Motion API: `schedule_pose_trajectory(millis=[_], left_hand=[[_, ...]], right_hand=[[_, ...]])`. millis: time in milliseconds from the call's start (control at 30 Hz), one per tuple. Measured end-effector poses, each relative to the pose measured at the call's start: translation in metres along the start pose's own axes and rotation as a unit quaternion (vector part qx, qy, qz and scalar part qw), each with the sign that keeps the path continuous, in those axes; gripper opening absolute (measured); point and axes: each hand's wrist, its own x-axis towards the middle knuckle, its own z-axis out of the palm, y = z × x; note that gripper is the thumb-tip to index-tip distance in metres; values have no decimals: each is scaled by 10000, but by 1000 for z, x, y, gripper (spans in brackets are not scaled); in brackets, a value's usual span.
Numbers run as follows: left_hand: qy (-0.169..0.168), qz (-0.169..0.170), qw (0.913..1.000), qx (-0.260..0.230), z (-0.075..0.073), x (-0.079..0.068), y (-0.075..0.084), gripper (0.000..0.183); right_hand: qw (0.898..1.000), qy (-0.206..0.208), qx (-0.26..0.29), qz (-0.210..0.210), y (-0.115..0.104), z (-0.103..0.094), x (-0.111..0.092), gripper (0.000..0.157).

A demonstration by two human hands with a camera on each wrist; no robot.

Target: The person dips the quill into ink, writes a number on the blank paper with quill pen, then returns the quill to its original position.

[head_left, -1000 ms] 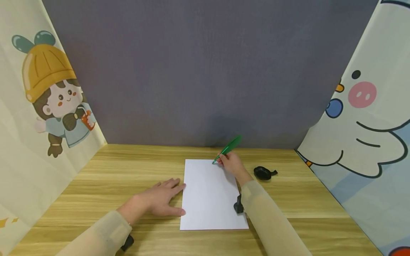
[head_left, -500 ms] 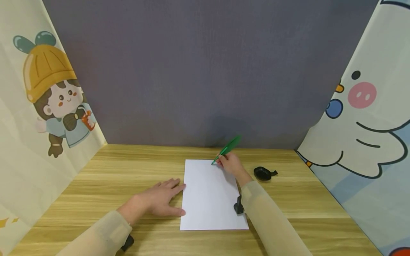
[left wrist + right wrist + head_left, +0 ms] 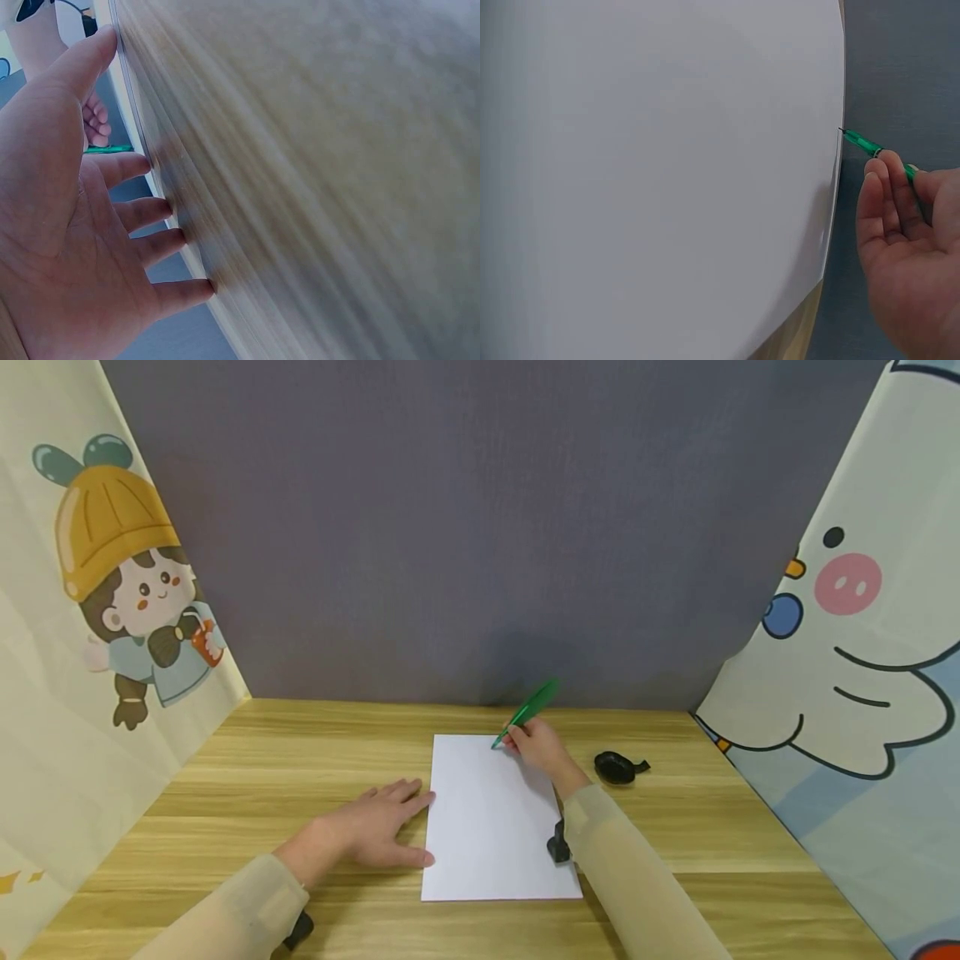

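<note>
My right hand (image 3: 542, 750) pinches a slim green pen (image 3: 534, 702) with a broad, leaf-shaped top end that leans up to the right. Its tip is right at the upper part of a white sheet of paper (image 3: 487, 827). In the right wrist view, thumb and fingers close round the pen's barrel (image 3: 864, 142), and the dark point meets the sheet near its edge. My left hand (image 3: 378, 827) rests on the table with fingers spread; its thumb and one finger reach the paper's left edge. The left wrist view shows this hand (image 3: 82, 217) with its fingertips against the tabletop.
A small black oval object (image 3: 615, 767) with a short tail lies on the wood-grain table (image 3: 300, 752), right of the paper. A dark grey panel (image 3: 450, 527) stands behind the table. Cartoon-printed cloths hang on both sides.
My right hand has moved the pen slightly left and a little nearer along the top of the paper. My left hand and the sheet have stayed in place.
</note>
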Motion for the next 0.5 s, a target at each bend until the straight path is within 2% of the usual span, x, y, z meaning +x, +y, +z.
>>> schedule_pose_trajectory(millis=[500], left_hand=[[-3,-57,10000,-35,1,-1,1,102]], right_hand=[[9992,-279,-136,-232,-2,1,-2,28]])
